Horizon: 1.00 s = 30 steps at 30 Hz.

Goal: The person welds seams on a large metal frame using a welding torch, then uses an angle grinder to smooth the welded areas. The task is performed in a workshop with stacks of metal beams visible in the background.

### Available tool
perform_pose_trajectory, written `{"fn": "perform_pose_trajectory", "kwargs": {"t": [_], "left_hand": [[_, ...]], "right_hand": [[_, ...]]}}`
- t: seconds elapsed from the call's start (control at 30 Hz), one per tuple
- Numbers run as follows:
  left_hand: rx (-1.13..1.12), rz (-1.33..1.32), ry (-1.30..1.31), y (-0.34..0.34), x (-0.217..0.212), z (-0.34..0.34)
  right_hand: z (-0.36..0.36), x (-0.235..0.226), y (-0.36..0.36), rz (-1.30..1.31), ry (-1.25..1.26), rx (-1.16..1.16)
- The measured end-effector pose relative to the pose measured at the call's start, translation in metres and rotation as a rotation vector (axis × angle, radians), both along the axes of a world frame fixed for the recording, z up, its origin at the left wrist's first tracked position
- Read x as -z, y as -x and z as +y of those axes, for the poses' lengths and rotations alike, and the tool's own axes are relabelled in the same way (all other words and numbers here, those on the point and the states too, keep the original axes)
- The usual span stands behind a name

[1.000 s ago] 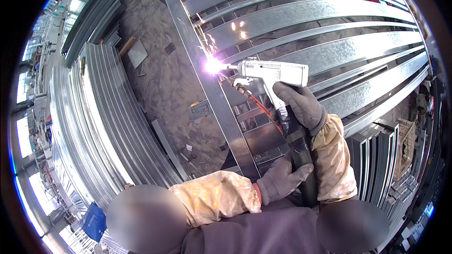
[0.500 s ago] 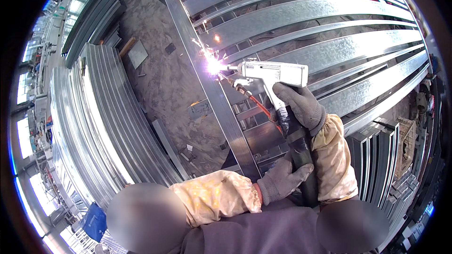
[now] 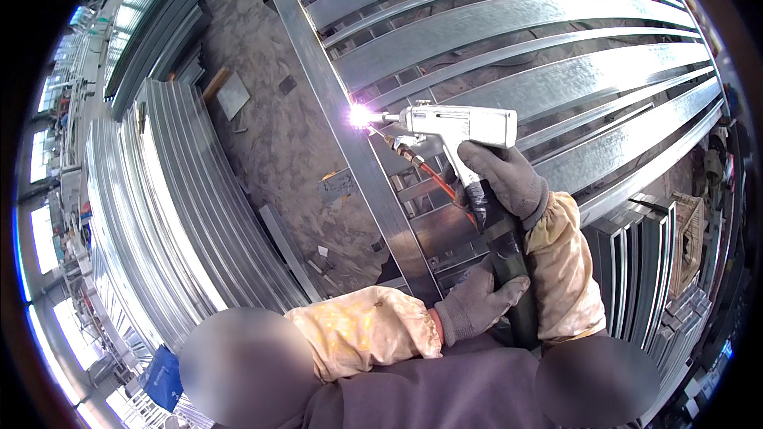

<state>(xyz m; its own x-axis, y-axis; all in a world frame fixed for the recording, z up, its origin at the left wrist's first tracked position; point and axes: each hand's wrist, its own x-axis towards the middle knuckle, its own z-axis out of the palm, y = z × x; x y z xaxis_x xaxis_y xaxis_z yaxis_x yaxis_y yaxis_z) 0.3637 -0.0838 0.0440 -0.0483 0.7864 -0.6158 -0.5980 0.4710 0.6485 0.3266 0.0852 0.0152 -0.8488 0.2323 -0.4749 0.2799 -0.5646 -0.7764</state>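
Observation:
A white handheld welding gun (image 3: 465, 123) points left, its nozzle tip close to a bright pinkish-white arc (image 3: 361, 116). That glow sits on the edge of a long metal frame rail (image 3: 373, 191), where a slat meets it. Around the gun's grip my gloved right hand (image 3: 509, 179) is closed. Lower down, my gloved left hand (image 3: 481, 306) wraps the thick black cable sleeve (image 3: 509, 250) that runs from the handle. An orange-red hose (image 3: 437, 175) with a metal fitting runs beside the gun. The glare hides the joint itself.
Parallel galvanized slats (image 3: 509, 16) extend right from the rail. Stacked steel channels (image 3: 187, 199) lie at left, with darker bars (image 3: 159, 40) beyond. At lower right stand more metal profiles (image 3: 636, 258) and a wooden crate (image 3: 687, 238). A blue bag (image 3: 161, 377) lies lower left.
The arc's glow is smaller, with fewer flying sparks. The gun has shifted very slightly left against the view; both hands keep their hold.

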Motion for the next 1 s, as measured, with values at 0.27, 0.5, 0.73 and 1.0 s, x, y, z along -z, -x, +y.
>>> {"fn": "perform_pose_trajectory", "kwargs": {"t": [0.27,0.5,0.73,1.0], "left_hand": [[-0.033,-0.010,-0.042,-0.005,0.002,-0.004],[-0.026,-0.004,-0.091,0.006,-0.006,-0.001],[-0.053,0.008,-0.042,0.009,0.003,0.000],[-0.108,-0.009,-0.071,0.011,0.009,-0.001]], "right_hand": [[0.002,0.014,-0.013,0.047,-0.233,-0.100],[0.003,-0.010,-0.006,-0.049,0.015,0.054],[0.005,0.009,0.002,0.178,-0.454,-0.056],[0.006,-0.011,0.017,-0.113,-0.090,-0.042]]}}
